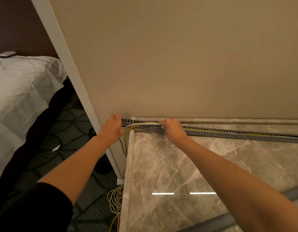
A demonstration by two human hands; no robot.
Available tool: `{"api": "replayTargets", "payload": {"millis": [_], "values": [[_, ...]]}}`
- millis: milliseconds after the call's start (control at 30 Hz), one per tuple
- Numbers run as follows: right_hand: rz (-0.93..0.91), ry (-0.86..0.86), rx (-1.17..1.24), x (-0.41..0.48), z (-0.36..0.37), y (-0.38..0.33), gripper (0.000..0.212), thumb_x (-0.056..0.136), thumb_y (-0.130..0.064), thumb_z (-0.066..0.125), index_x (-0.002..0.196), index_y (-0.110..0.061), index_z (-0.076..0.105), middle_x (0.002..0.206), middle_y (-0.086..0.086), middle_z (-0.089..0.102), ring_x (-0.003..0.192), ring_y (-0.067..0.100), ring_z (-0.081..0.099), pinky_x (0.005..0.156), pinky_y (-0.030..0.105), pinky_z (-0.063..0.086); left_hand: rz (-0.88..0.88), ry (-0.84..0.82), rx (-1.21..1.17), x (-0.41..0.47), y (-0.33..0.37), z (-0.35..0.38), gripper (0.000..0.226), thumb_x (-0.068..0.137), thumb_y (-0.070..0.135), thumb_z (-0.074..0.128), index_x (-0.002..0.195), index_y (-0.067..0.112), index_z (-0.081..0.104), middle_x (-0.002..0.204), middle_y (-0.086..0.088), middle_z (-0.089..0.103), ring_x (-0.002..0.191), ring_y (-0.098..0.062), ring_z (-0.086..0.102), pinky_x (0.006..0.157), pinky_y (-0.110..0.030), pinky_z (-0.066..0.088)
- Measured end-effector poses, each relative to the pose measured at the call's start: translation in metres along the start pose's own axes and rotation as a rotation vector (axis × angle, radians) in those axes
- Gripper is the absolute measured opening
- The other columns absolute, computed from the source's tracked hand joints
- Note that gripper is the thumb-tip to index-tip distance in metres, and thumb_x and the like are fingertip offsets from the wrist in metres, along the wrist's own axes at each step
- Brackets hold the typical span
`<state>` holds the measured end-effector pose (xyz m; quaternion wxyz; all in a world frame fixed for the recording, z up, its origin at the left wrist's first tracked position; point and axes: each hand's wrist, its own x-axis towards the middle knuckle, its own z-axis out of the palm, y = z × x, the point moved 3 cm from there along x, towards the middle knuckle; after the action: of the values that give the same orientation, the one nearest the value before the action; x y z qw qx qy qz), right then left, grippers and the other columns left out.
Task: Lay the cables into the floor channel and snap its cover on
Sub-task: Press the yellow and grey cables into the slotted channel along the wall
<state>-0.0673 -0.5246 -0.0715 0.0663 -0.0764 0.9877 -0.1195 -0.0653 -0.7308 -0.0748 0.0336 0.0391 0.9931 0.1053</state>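
Note:
A grey slotted floor channel (237, 133) runs along the foot of the beige wall, from its corner off to the right. Grey and yellow cables (136, 125) lie in it, arch up at its left end and drop down past the tile edge. My left hand (111, 129) rests at the channel's left end by the wall corner, fingers bent over the cables. My right hand (171, 129) presses down on the cables inside the channel a little further right. A long grey cover strip (217, 221) lies on the marble floor at lower right.
A loose tangle of yellow and grey cable (115, 203) lies on the patterned carpet (69, 131) below the marble step. A bed with white linen (19, 97) stands at left. The white corner trim (74, 76) rises beside my left hand.

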Motion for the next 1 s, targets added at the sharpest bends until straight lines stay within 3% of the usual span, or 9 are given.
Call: {"api": "replayTargets", "payload": {"millis": [133, 233, 333, 433, 500, 600, 733, 833, 1000], "values": [[-0.012, 0.004, -0.045, 0.000, 0.000, 0.000, 0.030, 0.095, 0.001, 0.045, 0.120, -0.009, 0.060, 0.110, 0.020, 0.065, 0.108, 0.033, 0.059, 0.080, 0.037, 0.045, -0.193, -0.079, -0.252, 0.004, -0.004, 0.014, 0.027, 0.093, 0.021, 0.055, 0.102, -0.004, 0.060, 0.100, -0.022, 0.065, 0.092, -0.035, 0.061, 0.076, -0.039, 0.049], [-0.026, 0.013, -0.057, 0.000, -0.001, -0.001, 0.030, 0.095, 0.002, 0.046, 0.120, -0.007, 0.061, 0.111, 0.020, 0.066, 0.109, 0.034, 0.059, 0.075, 0.036, 0.041, -0.278, -0.156, -0.476, 0.007, -0.008, 0.018, 0.025, 0.094, 0.019, 0.056, 0.073, 0.006, 0.056, 0.071, -0.010, 0.048, 0.063, -0.019, 0.045, 0.055, -0.030, 0.032], [-0.023, 0.019, -0.059, 0.000, -0.002, -0.001, 0.033, 0.096, 0.003, 0.044, 0.123, -0.006, 0.060, 0.114, 0.020, 0.066, 0.110, 0.034, 0.058, 0.078, 0.037, 0.041, -0.320, -0.253, -0.644, 0.005, -0.008, 0.021, 0.015, 0.093, 0.011, 0.055, 0.078, 0.007, 0.053, 0.081, -0.007, 0.045, 0.067, -0.015, 0.040, 0.059, -0.025, 0.032], [-0.012, 0.023, -0.043, 0.000, -0.002, -0.001, 0.032, 0.095, 0.002, 0.045, 0.122, -0.007, 0.061, 0.113, 0.019, 0.066, 0.111, 0.034, 0.058, 0.086, 0.038, 0.046, -0.233, -0.320, -0.586, 0.004, -0.009, 0.023, 0.009, 0.087, 0.003, 0.058, 0.082, 0.008, 0.064, 0.083, -0.012, 0.052, 0.076, -0.019, 0.048, 0.072, -0.029, 0.038], [-0.005, 0.030, -0.033, 0.001, -0.001, -0.001, 0.029, 0.095, 0.001, 0.047, 0.118, -0.007, 0.063, 0.110, 0.020, 0.067, 0.109, 0.034, 0.059, 0.081, 0.038, 0.046, -0.188, -0.300, -0.497, 0.004, -0.009, 0.023, 0.014, 0.088, 0.006, 0.060, 0.076, 0.006, 0.066, 0.074, -0.013, 0.053, 0.072, -0.019, 0.049, 0.065, -0.026, 0.038], [0.009, 0.032, -0.025, 0.000, 0.000, 0.000, 0.027, 0.096, 0.000, 0.045, 0.115, -0.007, 0.063, 0.108, 0.021, 0.067, 0.106, 0.034, 0.060, 0.078, 0.038, 0.045, -0.141, -0.219, -0.347, 0.002, -0.005, 0.024, 0.037, 0.094, 0.009, 0.052, 0.057, 0.011, 0.052, 0.064, -0.010, 0.052, 0.059, -0.019, 0.045, 0.055, -0.027, 0.032], [0.026, 0.042, 0.014, 0.001, -0.001, 0.002, 0.028, 0.098, -0.002, 0.042, 0.116, -0.006, 0.064, 0.107, 0.022, 0.067, 0.105, 0.035, 0.060, 0.078, 0.038, 0.047, -0.062, -0.045, -0.147, -0.002, 0.000, 0.012, 0.023, 0.099, 0.010, 0.042, 0.101, -0.004, 0.060, 0.104, -0.024, 0.064, 0.093, -0.035, 0.061, 0.077, -0.041, 0.047], [0.041, 0.035, 0.044, 0.002, -0.003, 0.001, 0.028, 0.099, -0.005, 0.042, 0.115, -0.006, 0.065, 0.107, 0.023, 0.067, 0.106, 0.036, 0.060, 0.080, 0.038, 0.047, 0.046, 0.029, 0.030, 0.000, 0.001, -0.003, 0.020, 0.097, 0.003, 0.042, 0.111, -0.002, 0.056, 0.112, -0.022, 0.062, 0.098, -0.035, 0.061, 0.082, -0.041, 0.049], [0.058, 0.025, 0.056, 0.001, -0.003, 0.001, 0.026, 0.099, -0.006, 0.043, 0.111, -0.004, 0.065, 0.099, 0.022, 0.065, 0.103, 0.036, 0.060, 0.077, 0.036, 0.045, 0.148, 0.016, 0.273, 0.009, 0.005, -0.016, 0.026, 0.094, 0.001, 0.043, 0.120, 0.000, 0.049, 0.121, -0.018, 0.056, 0.106, -0.032, 0.060, 0.087, -0.036, 0.049]]}}
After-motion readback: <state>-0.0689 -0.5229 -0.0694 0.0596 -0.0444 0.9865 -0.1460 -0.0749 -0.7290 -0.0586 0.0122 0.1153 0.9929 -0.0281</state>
